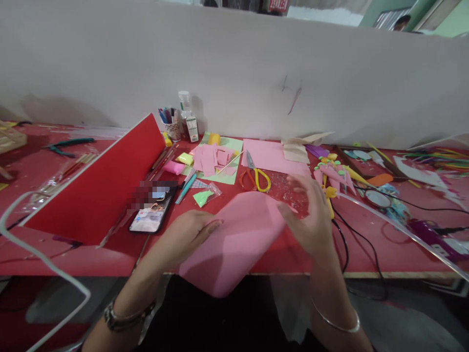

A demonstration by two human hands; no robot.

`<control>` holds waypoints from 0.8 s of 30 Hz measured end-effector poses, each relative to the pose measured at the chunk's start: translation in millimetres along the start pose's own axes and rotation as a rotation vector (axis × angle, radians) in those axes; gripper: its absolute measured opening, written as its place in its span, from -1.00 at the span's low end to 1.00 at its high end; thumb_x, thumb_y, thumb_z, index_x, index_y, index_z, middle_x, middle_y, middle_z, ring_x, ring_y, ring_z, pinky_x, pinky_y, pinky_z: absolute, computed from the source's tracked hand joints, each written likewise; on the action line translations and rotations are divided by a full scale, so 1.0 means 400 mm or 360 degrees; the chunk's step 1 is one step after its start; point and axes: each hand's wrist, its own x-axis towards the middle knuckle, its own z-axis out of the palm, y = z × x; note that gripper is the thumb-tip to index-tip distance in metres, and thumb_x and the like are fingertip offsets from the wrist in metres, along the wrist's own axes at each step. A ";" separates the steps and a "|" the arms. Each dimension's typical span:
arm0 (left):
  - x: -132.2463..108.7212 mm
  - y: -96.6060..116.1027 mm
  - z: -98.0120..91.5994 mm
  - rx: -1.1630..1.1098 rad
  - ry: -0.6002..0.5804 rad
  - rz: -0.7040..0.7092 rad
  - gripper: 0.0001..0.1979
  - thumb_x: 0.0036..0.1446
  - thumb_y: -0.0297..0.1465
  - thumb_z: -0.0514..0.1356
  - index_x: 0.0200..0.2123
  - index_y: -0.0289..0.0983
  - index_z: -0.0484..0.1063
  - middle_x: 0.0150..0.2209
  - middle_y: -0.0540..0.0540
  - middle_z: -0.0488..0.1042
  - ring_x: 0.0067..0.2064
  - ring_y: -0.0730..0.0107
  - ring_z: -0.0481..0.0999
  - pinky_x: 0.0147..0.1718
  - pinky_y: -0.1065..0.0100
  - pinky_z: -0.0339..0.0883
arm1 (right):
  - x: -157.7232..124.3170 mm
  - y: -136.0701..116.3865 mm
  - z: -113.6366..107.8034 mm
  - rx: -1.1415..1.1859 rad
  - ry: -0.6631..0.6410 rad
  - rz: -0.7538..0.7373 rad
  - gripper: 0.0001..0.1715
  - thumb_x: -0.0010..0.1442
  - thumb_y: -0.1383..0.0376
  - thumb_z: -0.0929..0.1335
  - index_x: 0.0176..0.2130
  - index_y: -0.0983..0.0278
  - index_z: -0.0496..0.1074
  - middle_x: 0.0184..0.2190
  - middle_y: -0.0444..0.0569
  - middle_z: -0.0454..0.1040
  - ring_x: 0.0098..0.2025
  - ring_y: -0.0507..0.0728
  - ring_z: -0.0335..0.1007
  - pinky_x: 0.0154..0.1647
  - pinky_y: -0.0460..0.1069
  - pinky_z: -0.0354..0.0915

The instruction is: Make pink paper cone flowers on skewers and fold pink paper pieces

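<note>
A large pink sheet (238, 244), curled over at its top, lies across the near edge of the red table (366, 244). My left hand (186, 232) rests on the sheet's left edge, fingers together and pressing it. My right hand (311, 215) is at the sheet's right edge, fingers bent, thumb touching the pink; it is blurred. Just beyond lie yellow-handled scissors (256, 176).
A phone (152, 208) lies left of my hand beside a propped red board (98, 186). Pink paper pieces on a green sheet (216, 159), a flat pink sheet (271, 156), a pen cup (172, 124), a bottle (186, 115), and coloured paper crafts with black cables (351, 234) fill the table. A pale partition stands behind.
</note>
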 end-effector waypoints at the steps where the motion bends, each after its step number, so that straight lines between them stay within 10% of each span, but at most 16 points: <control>1: 0.002 0.007 -0.010 0.0083 -0.0027 0.0047 -0.58 0.13 -0.23 -0.16 -0.70 -0.26 0.13 -0.70 0.06 0.17 -0.63 0.52 0.14 -0.59 0.45 0.00 | 0.010 -0.010 -0.009 -0.0115 -0.0078 -0.0096 -0.63 0.03 0.23 0.29 -0.11 0.20 0.27 -0.15 0.02 0.34 -0.06 0.16 0.22 -0.08 0.09 0.16; 9: 0.013 0.010 -0.035 0.0308 -0.0280 0.0258 -0.52 0.15 -0.17 -0.19 -0.64 -0.28 0.28 -0.63 -0.03 0.36 -0.59 0.47 0.25 -0.55 0.45 0.04 | 0.011 -0.051 0.007 -0.0076 -0.0714 -0.0204 -0.73 0.17 0.24 0.15 -0.38 0.25 0.37 -0.49 -0.11 0.43 -0.45 0.01 0.32 -0.42 -0.12 0.14; 15: 0.019 -0.002 -0.020 0.0398 -0.0265 0.0065 -0.51 0.09 -0.11 -0.11 -0.74 -0.27 0.18 -0.73 0.03 0.22 -0.69 0.52 0.10 -0.66 0.44 -0.09 | -0.006 -0.040 0.025 -0.0140 -0.0675 -0.0078 -0.59 0.17 0.21 0.14 -0.66 0.27 0.09 -0.74 -0.23 0.06 -0.69 -0.09 -0.04 -0.63 -0.14 -0.13; 24: 0.023 0.039 0.008 0.0485 0.0243 -0.0115 -0.71 0.12 -0.24 -0.12 -0.36 -0.23 0.33 -0.48 -0.01 0.44 -0.45 0.36 0.40 -0.51 0.43 0.10 | -0.024 -0.026 0.035 -0.0080 -0.0510 0.0136 -0.61 0.15 0.23 0.14 -0.64 0.26 -0.06 -0.74 -0.25 -0.06 -0.70 -0.10 -0.10 -0.65 -0.14 -0.16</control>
